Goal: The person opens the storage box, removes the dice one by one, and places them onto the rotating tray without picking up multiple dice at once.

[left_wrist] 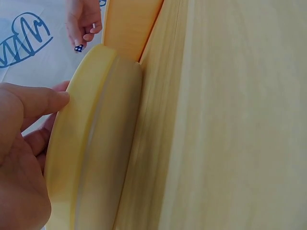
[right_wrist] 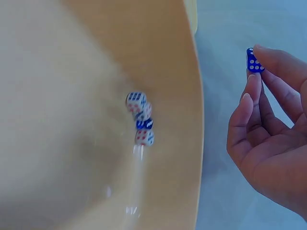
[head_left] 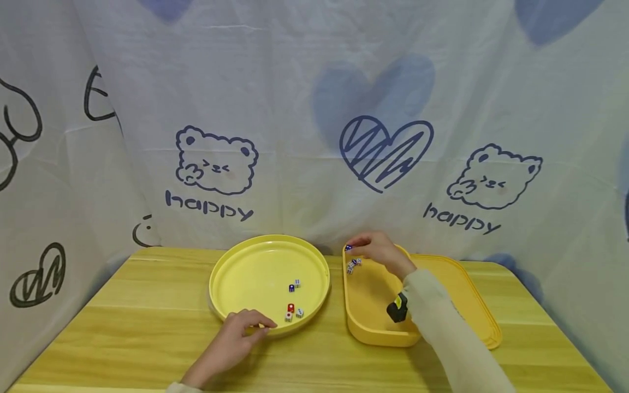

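In the head view my left hand is at the near rim of a round yellow tray. The left wrist view shows thumb and fingers pinching that rim. Inside the tray lie a blue die, a red die and a few white dice. My right hand pinches a blue die between thumb and fingertips, above the far left corner of an orange box. Several dice, mostly white with one blue, huddle by the box's wall, below the hand.
An orange lid lies flat on the wooden table, against the box's right side. Behind the table hangs a white printed curtain. A narrow gap separates tray and box.
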A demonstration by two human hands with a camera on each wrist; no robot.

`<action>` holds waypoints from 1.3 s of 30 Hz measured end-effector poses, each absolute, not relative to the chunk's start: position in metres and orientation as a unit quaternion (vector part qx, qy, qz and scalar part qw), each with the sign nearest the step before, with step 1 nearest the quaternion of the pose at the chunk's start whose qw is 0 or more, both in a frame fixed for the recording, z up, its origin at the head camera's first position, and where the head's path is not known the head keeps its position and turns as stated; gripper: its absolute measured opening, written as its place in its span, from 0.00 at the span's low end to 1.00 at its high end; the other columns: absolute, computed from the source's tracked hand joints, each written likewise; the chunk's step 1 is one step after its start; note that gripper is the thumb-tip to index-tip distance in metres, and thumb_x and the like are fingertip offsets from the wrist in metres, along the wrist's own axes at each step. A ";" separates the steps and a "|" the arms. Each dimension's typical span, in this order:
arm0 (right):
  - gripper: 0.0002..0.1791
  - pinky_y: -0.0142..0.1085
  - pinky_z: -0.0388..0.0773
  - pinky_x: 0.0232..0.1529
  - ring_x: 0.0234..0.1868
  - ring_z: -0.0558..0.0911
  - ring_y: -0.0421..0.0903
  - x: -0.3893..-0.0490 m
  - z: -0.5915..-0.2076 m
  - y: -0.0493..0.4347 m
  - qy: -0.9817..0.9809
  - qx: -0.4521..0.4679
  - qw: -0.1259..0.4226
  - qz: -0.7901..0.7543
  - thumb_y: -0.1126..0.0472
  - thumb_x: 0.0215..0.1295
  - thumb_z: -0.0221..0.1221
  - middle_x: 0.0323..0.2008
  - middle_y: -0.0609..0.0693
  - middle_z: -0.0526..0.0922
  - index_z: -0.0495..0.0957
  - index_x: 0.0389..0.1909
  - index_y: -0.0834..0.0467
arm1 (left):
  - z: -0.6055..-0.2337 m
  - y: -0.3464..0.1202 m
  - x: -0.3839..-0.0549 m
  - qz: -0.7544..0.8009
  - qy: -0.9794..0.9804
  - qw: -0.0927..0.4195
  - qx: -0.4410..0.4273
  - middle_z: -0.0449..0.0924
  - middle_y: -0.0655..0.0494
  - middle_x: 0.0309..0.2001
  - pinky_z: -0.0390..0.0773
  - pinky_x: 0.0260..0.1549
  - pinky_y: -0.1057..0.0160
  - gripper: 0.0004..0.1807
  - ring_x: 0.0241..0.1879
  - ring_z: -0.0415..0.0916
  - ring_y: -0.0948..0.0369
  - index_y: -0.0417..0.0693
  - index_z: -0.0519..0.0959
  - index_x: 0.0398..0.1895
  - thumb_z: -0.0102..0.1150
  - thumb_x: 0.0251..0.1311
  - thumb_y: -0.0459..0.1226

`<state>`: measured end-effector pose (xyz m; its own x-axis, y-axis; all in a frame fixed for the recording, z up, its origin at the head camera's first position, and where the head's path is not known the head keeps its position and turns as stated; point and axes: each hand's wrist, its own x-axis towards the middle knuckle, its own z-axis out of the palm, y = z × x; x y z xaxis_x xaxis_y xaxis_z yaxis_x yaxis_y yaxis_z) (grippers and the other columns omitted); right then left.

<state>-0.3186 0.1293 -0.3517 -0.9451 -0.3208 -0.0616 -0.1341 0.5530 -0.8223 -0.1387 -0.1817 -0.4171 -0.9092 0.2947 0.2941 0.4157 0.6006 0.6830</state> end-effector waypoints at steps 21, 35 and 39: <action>0.12 0.38 0.76 0.41 0.40 0.76 0.47 -0.295 -0.334 0.095 0.869 -0.192 0.133 -0.435 0.63 0.61 0.65 0.40 0.49 0.83 0.84 0.45 0.61 | -0.416 -0.182 -0.138 -0.401 -0.888 0.087 -0.208 0.84 0.67 0.37 0.66 0.44 0.57 0.08 0.39 0.75 0.66 0.54 0.85 0.37 0.63 0.60 0.32; 0.09 0.34 0.77 0.41 0.35 0.76 0.45 -0.286 -0.335 0.062 0.887 -0.233 0.139 -0.374 0.66 0.57 0.67 0.32 0.47 0.83 0.85 0.39 0.61 | -0.418 -0.183 -0.139 -0.398 -0.886 0.096 -0.217 0.84 0.67 0.37 0.67 0.43 0.58 0.08 0.39 0.76 0.66 0.53 0.85 0.37 0.63 0.59 0.31; 0.08 0.34 0.77 0.42 0.35 0.77 0.45 -0.282 -0.334 0.054 0.889 -0.243 0.139 -0.363 0.67 0.57 0.67 0.32 0.47 0.83 0.85 0.38 0.60 | -0.417 -0.183 -0.139 -0.399 -0.884 0.100 -0.224 0.84 0.66 0.37 0.67 0.41 0.59 0.07 0.38 0.76 0.65 0.54 0.85 0.37 0.63 0.60 0.32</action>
<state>-0.2822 0.0538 -0.3343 -0.8430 -0.5332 -0.0711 -0.3310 0.6183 -0.7129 -0.1388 -0.1834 -0.4175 -0.8802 0.3154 0.3547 0.4747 0.5818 0.6604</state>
